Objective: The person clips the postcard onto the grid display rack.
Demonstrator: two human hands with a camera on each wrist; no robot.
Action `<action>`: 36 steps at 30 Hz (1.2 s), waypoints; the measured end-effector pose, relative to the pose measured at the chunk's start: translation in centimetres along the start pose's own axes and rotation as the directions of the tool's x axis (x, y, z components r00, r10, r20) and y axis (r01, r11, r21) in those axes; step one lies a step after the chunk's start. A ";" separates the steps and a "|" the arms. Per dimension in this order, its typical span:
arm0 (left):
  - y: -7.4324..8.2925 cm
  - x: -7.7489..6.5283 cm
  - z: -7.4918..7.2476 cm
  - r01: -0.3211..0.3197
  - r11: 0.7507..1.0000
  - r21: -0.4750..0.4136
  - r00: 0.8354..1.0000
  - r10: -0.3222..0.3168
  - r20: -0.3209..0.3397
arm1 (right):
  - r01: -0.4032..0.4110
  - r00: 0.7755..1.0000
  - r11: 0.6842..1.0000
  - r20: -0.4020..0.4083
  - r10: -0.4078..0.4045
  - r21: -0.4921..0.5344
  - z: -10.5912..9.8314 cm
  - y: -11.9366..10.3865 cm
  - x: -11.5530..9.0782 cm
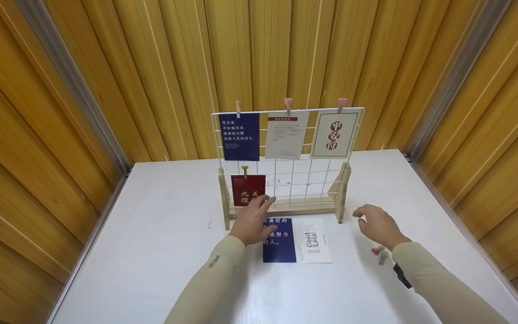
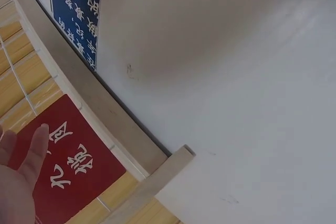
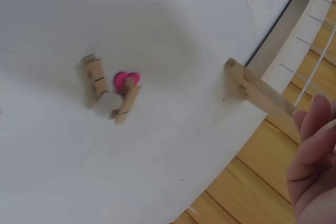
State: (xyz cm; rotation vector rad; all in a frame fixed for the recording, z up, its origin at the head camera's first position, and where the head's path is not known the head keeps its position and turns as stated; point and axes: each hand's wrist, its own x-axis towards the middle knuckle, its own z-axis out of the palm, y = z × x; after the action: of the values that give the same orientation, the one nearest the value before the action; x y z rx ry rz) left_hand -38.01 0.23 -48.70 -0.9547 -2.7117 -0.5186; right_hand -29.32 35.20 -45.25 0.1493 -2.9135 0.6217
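Note:
My left hand (image 1: pixel 251 224) reaches toward a red card (image 1: pixel 247 184), which a green-topped clothespin (image 1: pixel 245 171) fixes to the lower left of a white wire grid (image 1: pixel 291 180). Its fingers are spread and overlap the card's lower part; nothing is held. On the table beneath lie a dark blue card (image 1: pixel 281 252), partly hidden by this hand, and a white "Good Luck" card (image 1: pixel 322 245). Beside the grid's right wooden foot (image 1: pixel 341 198), my right hand (image 1: pixel 380 225) hovers with loosely bent fingers and holds nothing. Wooden clothespins (image 3: pixel 96 77), one with a pink heart (image 3: pixel 126 80), lie near it.
Along the grid's top wire hang a blue card (image 1: pixel 241 144), a white text card (image 1: pixel 286 139) and a bordered white card (image 1: pixel 337 135), each under a clothespin. The white table (image 1: pixel 160 216) has wood-patterned walls (image 1: pixel 173 67) behind and at both sides.

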 end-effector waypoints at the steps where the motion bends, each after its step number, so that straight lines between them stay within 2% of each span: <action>1: -0.1 0.0 0.1 0.012 1.000 -0.007 1.000 -0.012 0.029 | -0.034 0.999 0.999 0.043 0.034 0.002 0.0 0.4 -0.2; 5: -0.4 0.2 0.6 0.062 0.998 -0.013 0.989 -0.060 0.136 | -0.142 0.974 0.990 0.181 0.138 0.009 -0.2 2.2 -0.6; 9: -0.7 0.4 0.8 0.095 0.995 0.001 0.969 -0.093 0.231 | -0.184 0.949 0.983 0.264 0.172 0.022 0.2 3.6 -1.0; 12: -0.8 0.5 1.0 0.108 0.994 0.016 0.957 -0.108 0.269 | -0.211 0.933 0.977 0.306 0.190 0.037 0.8 4.1 -1.2; 17: -0.7 0.7 1.5 0.102 0.993 0.051 0.948 -0.113 0.299 | -0.272 0.911 0.960 0.339 0.237 0.060 1.9 4.5 -1.9; 19: -0.5 0.8 1.8 0.098 0.994 0.057 0.946 -0.111 0.305 | -0.274 0.913 0.960 0.329 0.240 0.060 2.3 4.7 -2.4; 26: -0.2 0.6 3.1 0.078 0.994 0.076 0.956 -0.097 0.276 | -0.227 0.933 0.973 0.295 0.207 0.033 3.3 5.7 -3.6; 29: -0.2 0.5 3.6 0.101 0.991 0.089 0.947 -0.123 0.297 | -0.214 0.935 0.977 0.294 0.198 0.024 3.5 5.8 -4.0; 32: 0.0 0.8 4.0 0.146 0.986 0.080 0.929 -0.165 0.332 | -0.178 0.947 0.984 0.274 0.167 0.013 3.3 5.9 -4.0; 36: 0.2 1.5 3.9 0.186 0.982 0.044 0.910 -0.189 0.369 | -0.184 0.948 0.983 0.266 0.175 0.008 2.8 6.3 -3.7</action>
State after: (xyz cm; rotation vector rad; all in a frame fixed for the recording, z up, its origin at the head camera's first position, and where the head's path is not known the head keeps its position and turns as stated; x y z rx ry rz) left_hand -39.33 2.77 -51.75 -0.8690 -3.1673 -0.3911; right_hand -26.90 40.03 -50.94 -0.0339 -3.2020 0.7295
